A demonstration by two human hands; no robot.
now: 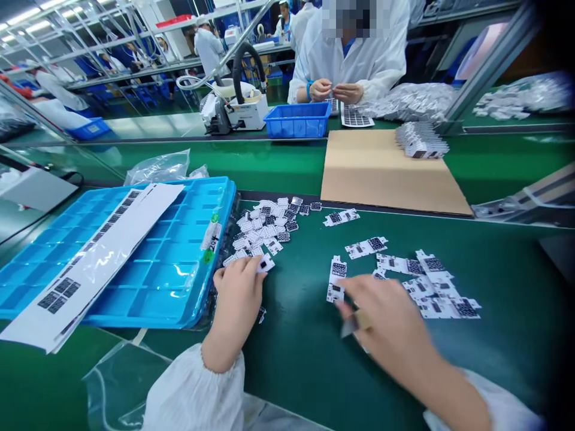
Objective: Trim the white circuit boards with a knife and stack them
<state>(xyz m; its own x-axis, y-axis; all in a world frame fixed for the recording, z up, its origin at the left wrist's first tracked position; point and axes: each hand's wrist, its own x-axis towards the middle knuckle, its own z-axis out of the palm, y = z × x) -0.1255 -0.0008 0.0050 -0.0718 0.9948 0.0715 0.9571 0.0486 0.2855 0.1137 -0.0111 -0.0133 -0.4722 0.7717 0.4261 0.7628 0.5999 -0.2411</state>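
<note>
Pieces (366,247) are white, patched with black grids.

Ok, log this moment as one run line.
left hand: touching white piece | right hand: holding blurred tool | beside: blue tray

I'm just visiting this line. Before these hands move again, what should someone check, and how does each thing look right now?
1. Left hand touching a white printed piece at the fingertips: ok.
2. Right hand apart from the co-worker's hands across the belt: ok.
3. Small object at the right hand's fingers identified: cannot tell, it is blurred.
4. Pile of loose white pieces beside the left hand: ok.
5. Blue compartment tray uncovered: not ok, a white printed sheet lies across it.
</note>
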